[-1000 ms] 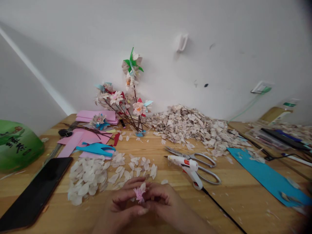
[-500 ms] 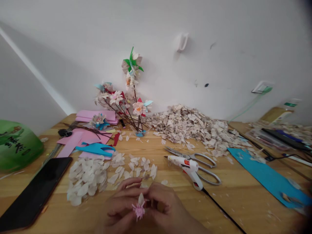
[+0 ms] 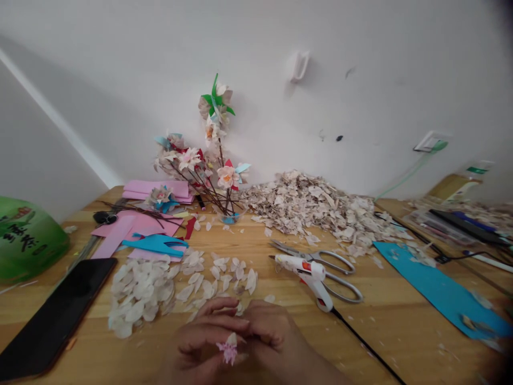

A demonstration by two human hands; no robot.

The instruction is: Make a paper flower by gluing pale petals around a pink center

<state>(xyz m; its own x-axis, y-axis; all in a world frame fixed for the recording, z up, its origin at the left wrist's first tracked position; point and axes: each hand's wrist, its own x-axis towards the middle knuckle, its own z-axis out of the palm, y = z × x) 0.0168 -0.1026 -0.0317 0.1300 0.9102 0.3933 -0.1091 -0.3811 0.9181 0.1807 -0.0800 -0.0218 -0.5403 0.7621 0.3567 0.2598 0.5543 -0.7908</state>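
Note:
At the bottom middle, my left hand [image 3: 204, 339] is closed around a small flower with a frilly pink centre [image 3: 227, 353] and a pale petal [image 3: 231, 339] standing behind it. My right hand [image 3: 276, 331] is curled against it, its thumb and fingertips pressed together beside that petal. What lies between the right fingertips is largely hidden. Just beyond my hands are loose pale petals [image 3: 208, 289], with a thicker petal pile [image 3: 142, 291] to the left. A white glue gun [image 3: 306, 272] lies to the right, over scissors [image 3: 340, 264].
Finished flowers [image 3: 227, 176] stand in a small clear cup at the back, beside a large heap of dry petals [image 3: 308, 206]. A phone [image 3: 60, 315], pink paper [image 3: 124, 232] and a green package [image 3: 32, 240] are left. Blue sheet [image 3: 433, 289] lies right; the glue gun's cord [image 3: 368, 347] runs frontward.
My right fingers have shifted in closer around the petal, which now shows less above the pink centre. The flower stays in my left hand.

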